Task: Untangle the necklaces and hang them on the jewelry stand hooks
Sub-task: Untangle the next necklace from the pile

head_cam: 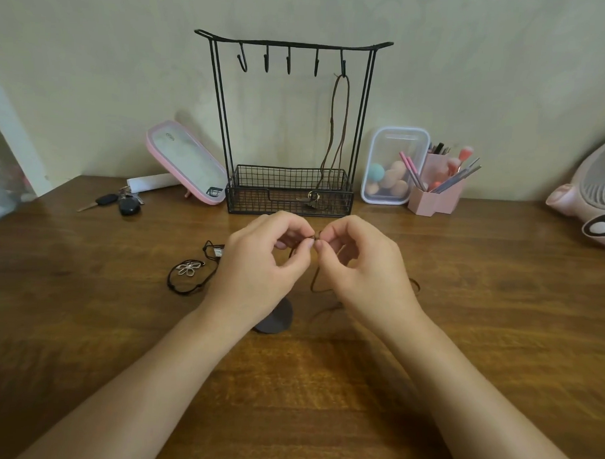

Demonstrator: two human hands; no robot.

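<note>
Grip: left hand (pixel 262 262) and right hand (pixel 361 265) each pinch brown cord necklace (pixel 313 281) at small tangle, fingertips (pixel 307 243) clamped, low over table (pixel 463 303) before jewelry stand (pixel 291 126). Risk: pulling apart tightens knot; slack under right wrist may snag. Nearby black flower necklace (pixel 190 273) could re-tangle if dragged.

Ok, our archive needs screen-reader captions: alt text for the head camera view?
A left hand and right hand pinch a brown cord necklace above a wooden table. Behind, a black jewelry stand holds one hanging necklace on its rightmost hook; a flower-pendant necklace lies left of the hands.
</note>
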